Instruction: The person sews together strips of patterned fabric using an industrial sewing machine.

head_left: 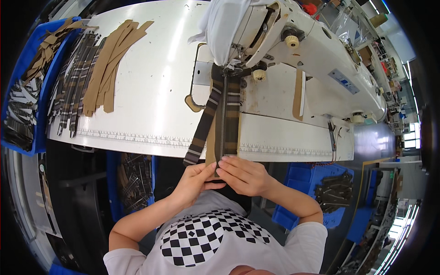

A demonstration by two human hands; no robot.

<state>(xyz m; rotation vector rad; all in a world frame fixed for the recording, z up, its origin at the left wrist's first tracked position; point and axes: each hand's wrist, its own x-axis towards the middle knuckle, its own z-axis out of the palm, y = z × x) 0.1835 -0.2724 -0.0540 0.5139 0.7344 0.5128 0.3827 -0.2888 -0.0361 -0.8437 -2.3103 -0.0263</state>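
Checkered shirt (192,238), left grip (195,182), right grip (245,175), zipper (224,117) with near end between.

1. Widest gap: tabletop (156,78) between tan strips (114,59) and sewing machine (279,34); flat hand passes.
2. Machine head plus hanging white cloth (224,32) block the middle from above.
3. Striped zipper piece (233,123) runs from under head past near edge; left hand (195,183) and right hand (245,176) pinch its end, lane closed.
4. Right side: passable, machine arm overhead; tan piece (298,96), snips (332,135) in way.
5. Left end: plaid strips (80,87), blue bin (58,57) wall block.
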